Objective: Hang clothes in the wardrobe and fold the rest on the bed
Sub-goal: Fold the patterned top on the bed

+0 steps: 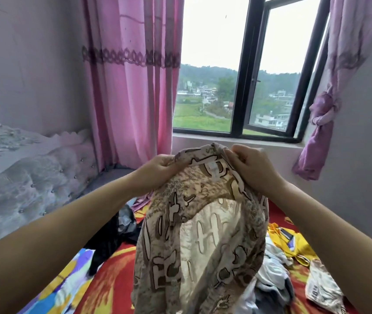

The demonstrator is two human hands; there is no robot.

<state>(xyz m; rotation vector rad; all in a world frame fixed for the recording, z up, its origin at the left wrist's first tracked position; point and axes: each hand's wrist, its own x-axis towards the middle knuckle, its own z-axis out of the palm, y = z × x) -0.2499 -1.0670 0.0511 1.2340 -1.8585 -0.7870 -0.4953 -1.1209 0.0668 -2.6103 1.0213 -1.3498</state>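
Beige and brown patterned fabric, a thin printed garment, is being held up in the air above the bed, in front of the window. Its upper edge, where a small white label is seen, is being pinched by the left hand at one side and by the right hand at the other side; the fingers of both hands are curled on the cloth, and the rest of the garment is hanging down freely.

The red and orange patterned bed cover is being occupied by many loose clothes: a black crumpled garment, a yellow shirt, a heap of white and grey clothes and a pale printed piece. No folded pile is being shown and no wardrobe is in view. It is judged that the task is at an early stage, with most of the sorting, hanging and folding not yet done.
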